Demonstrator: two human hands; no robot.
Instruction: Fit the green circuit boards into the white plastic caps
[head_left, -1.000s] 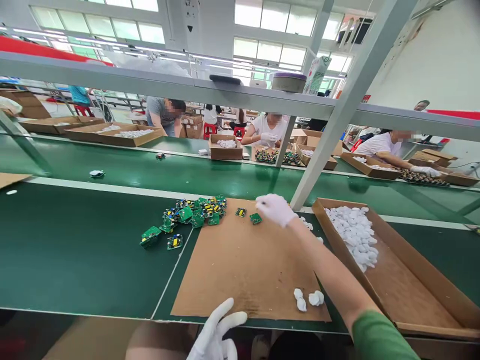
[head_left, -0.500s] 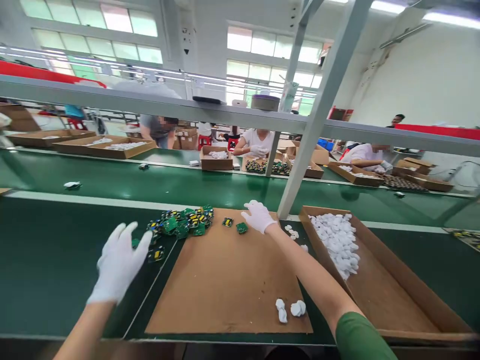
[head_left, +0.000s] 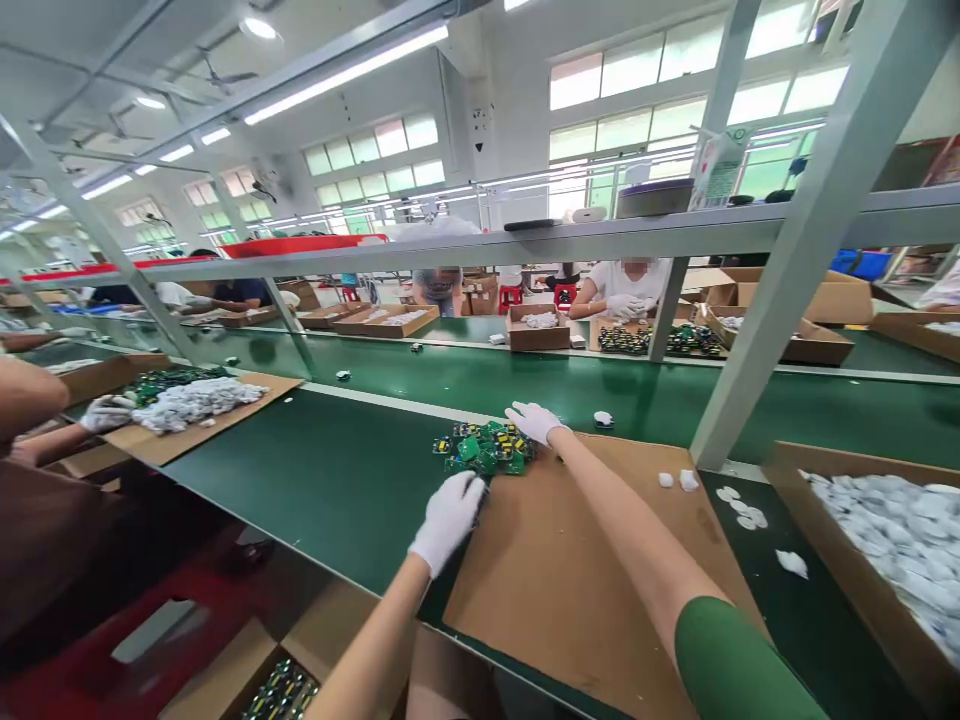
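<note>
A heap of small green circuit boards [head_left: 487,448] with yellow and dark parts lies at the far left corner of a flat cardboard sheet [head_left: 570,580]. My left hand [head_left: 448,522], in a white glove, is at the near side of the heap. Its fingers are curled on a circuit board [head_left: 481,500], mostly hidden by the hand. My right hand [head_left: 534,422], also gloved, reaches over the heap's right edge, fingers stretched out and holding nothing that I can see. Two small white pieces [head_left: 676,480] lie on the sheet's far right part.
A cardboard box [head_left: 832,540] of white parts stands at the right. Beside it are white discs [head_left: 742,508]. A slanted metal post [head_left: 795,250] rises before it. The green conveyor [head_left: 420,375] carries a few items. A co-worker's gloved hand [head_left: 109,412] is at the left.
The view has swung left. My left hand has moved right to the heap and its fingers have curled. My right hand has moved left, from the sheet's far right side to the heap.
</note>
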